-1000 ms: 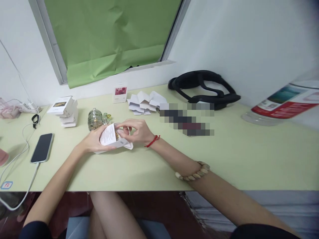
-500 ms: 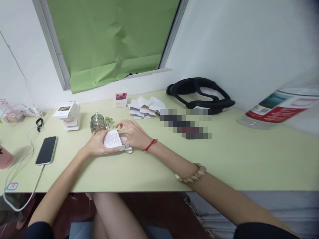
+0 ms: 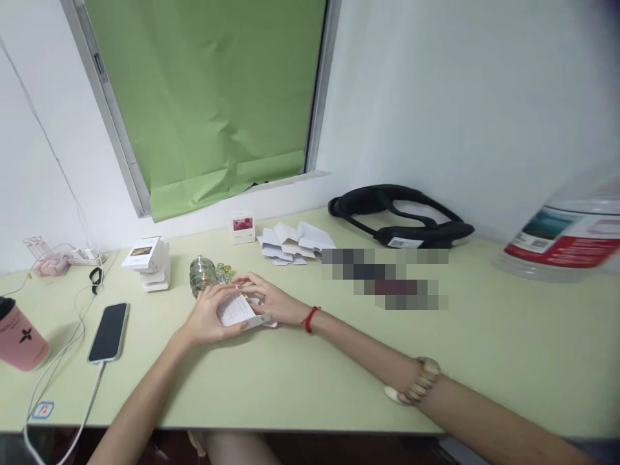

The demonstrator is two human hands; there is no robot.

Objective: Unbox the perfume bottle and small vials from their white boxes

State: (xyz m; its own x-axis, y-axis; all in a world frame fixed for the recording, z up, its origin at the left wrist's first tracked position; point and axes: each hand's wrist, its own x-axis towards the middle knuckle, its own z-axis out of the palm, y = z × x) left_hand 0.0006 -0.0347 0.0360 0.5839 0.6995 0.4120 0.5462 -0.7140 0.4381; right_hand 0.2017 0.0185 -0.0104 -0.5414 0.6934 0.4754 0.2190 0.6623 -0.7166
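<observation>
A small white printed box (image 3: 237, 311) lies low over the table, its open end and loose flaps toward the right. My left hand (image 3: 206, 315) is wrapped round its left side, thumb along the near edge. At the open end, the curled fingers of my right hand (image 3: 278, 303) reach in; a little yellow-green shows by the fingertips, but what they grip is partly hidden. Just behind my left hand stands a ribbed glass jar (image 3: 201, 274) with a lid. Beside the jar are several small glass bottles (image 3: 223, 272) with greenish-yellow contents.
Behind are a stack of white boxes (image 3: 148, 261), a white box with a red picture (image 3: 243, 228) and unfolded white cartons (image 3: 295, 242). A phone (image 3: 109, 332) on a cable and a pink cup (image 3: 22, 336) sit left; a black headset (image 3: 402, 216) and large bottle (image 3: 562, 236) right.
The camera view has tilted up, so everything sits lower in the picture. My left fingers have come over the top of the box, closer to my right hand, which stays at the open end.
</observation>
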